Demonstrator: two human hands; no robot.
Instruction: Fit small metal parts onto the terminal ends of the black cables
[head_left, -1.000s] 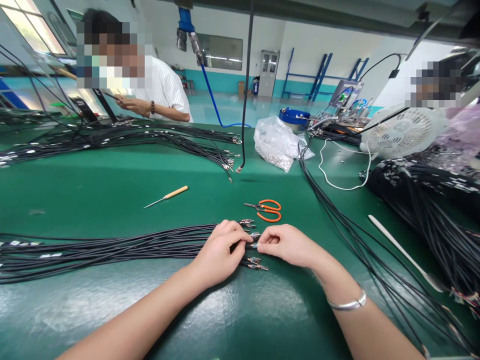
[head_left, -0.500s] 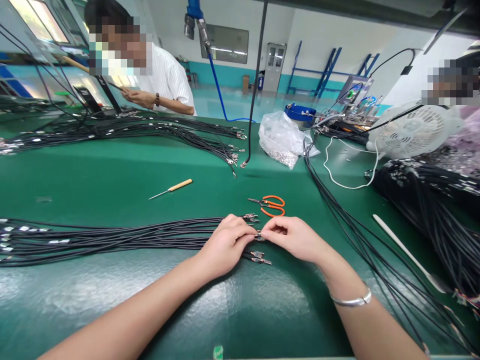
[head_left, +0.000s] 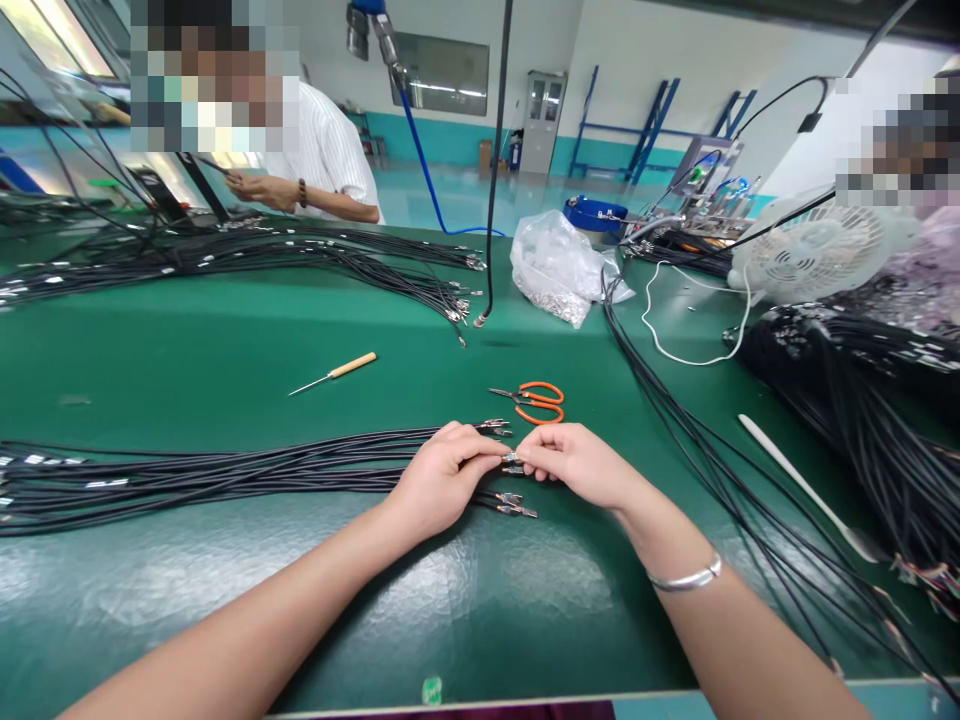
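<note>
A bundle of black cables (head_left: 225, 480) with metal terminals lies across the green table (head_left: 225, 340) in front of me. My left hand (head_left: 439, 480) is closed, pinching one cable near its end. My right hand (head_left: 577, 465) is closed in a pinch on the small metal terminal (head_left: 513, 460) at that cable's tip. The two hands meet fingertip to fingertip. More terminal ends (head_left: 514, 505) stick out just below my left hand. A silver bracelet (head_left: 686, 578) is on my right wrist.
Orange scissors (head_left: 536, 400) lie just beyond my hands, a wooden-handled awl (head_left: 334, 372) to the far left. A clear bag of parts (head_left: 551, 265), a white fan (head_left: 814, 250), more cable bundles (head_left: 262, 255) and a white stick (head_left: 802, 485) surround. Two other people sit at the table.
My hands stay together on the cable end with small finger shifts; the view has drifted slightly, and the person at the back left keeps handling something.
</note>
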